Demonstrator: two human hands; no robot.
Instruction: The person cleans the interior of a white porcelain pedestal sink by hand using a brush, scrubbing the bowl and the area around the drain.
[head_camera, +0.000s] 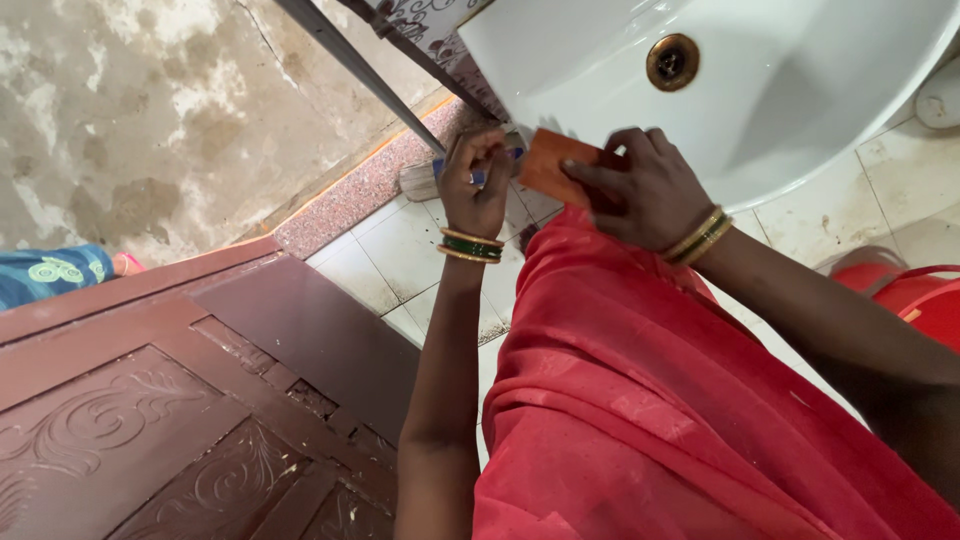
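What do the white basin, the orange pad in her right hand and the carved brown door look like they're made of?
The white basin looks like glazed ceramic: smooth, glossy, with soft reflections. The flat orange pad, pinched by the right hand, looks matte and slightly rough, perhaps a scrub pad or sandpaper. The carved brown door seems to be varnished wood, given its relief panels.

Lots of red here: red draped cloth (640, 400), red bucket (915, 295), orange-brown pad (550, 165). White basin (800, 80) with a brass drain (672, 61), dark brown carved door (180, 420), green-and-gold bangles (471, 245).
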